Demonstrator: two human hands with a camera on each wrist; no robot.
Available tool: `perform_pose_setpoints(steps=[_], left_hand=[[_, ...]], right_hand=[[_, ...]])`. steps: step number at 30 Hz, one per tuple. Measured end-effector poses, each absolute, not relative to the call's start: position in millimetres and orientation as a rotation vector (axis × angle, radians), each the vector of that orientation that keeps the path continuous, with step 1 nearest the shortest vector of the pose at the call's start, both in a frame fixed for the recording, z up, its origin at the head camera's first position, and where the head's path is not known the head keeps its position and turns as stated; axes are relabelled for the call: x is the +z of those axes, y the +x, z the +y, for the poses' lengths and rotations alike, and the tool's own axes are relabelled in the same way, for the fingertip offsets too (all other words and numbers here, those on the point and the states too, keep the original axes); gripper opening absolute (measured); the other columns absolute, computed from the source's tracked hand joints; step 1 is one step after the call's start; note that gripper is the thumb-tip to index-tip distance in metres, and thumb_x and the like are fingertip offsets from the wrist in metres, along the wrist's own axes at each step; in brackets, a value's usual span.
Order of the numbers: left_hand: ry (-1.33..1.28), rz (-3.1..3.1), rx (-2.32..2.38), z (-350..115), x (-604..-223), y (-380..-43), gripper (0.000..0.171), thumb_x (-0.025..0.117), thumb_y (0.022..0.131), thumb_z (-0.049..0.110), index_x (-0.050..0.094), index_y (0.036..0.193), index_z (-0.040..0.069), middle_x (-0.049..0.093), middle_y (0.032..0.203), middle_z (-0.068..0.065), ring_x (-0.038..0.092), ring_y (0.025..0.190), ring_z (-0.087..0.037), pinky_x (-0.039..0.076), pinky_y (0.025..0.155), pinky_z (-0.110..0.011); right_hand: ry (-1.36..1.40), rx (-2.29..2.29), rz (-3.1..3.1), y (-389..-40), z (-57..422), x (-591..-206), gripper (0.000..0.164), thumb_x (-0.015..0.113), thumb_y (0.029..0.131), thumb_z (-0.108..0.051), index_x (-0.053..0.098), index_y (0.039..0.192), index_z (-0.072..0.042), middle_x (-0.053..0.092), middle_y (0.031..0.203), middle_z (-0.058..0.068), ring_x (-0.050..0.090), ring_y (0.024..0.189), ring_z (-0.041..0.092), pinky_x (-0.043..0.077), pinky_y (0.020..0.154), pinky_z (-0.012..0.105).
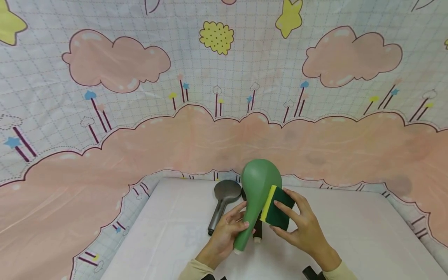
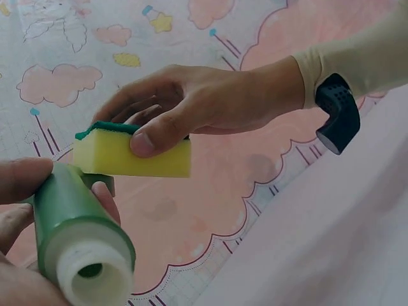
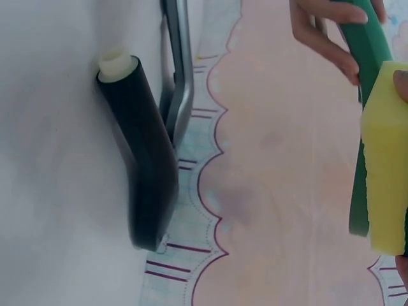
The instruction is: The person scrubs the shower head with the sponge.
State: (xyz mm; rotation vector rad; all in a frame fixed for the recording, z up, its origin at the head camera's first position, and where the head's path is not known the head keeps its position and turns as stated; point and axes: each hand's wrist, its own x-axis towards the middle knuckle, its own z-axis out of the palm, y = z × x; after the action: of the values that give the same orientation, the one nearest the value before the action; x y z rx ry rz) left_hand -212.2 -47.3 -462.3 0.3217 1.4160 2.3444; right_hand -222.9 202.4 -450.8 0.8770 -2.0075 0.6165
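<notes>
A green hand shower head [image 1: 257, 182] is held up over the table, its round head pointing away and its white threaded end toward me. My left hand [image 1: 225, 233] grips it round the handle. My right hand [image 1: 306, 229] pinches a yellow and green scouring sponge [image 1: 280, 210] between thumb and fingers. The sponge's yellow side faces the shower head and overlaps the handle just below the head. In the left wrist view, the yellow layer [image 2: 134, 155] lies close along the far end of the green handle [image 2: 76, 204].
On the white table [image 1: 168, 217] lie a grey shower head [image 1: 225, 192], left of the green one, and a black shower head [image 3: 140, 146], mostly hidden behind it in the head view. A patterned cloth [image 1: 224, 144] with pink clouds hangs behind the table.
</notes>
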Motion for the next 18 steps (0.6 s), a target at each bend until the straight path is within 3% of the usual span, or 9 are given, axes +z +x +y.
perform_pose_setpoints(steps=[9, 18], left_hand=[[0.291, 1.461, 2.345, -50.6, -461.7, -210.3, 0.072, 0.063, 0.082, -0.001, 0.039, 0.150, 0.008, 0.055, 0.122, -0.009, 0.058, 0.104, -0.019, 0.055, 0.085, -0.034], [0.306, 1.442, 2.355, -48.2, -459.3, -210.6, 0.071, 0.063, 0.085, 0.001, 0.038, 0.151, 0.011, 0.052, 0.125, -0.007, 0.056, 0.108, -0.019, 0.055, 0.088, -0.036]], right_hand=[[0.813, 0.656, -2.023, -225.6, 206.2, -454.9, 0.060, 0.060, 0.087, -0.063, 0.068, 0.124, -0.016, 0.051, 0.138, 0.024, 0.047, 0.127, 0.031, 0.022, 0.113, 0.011], [0.836, 0.693, -1.998, -213.4, 188.3, -449.3, 0.059, 0.061, 0.087, -0.061, 0.068, 0.124, -0.016, 0.050, 0.139, 0.023, 0.046, 0.128, 0.030, 0.024, 0.115, 0.013]])
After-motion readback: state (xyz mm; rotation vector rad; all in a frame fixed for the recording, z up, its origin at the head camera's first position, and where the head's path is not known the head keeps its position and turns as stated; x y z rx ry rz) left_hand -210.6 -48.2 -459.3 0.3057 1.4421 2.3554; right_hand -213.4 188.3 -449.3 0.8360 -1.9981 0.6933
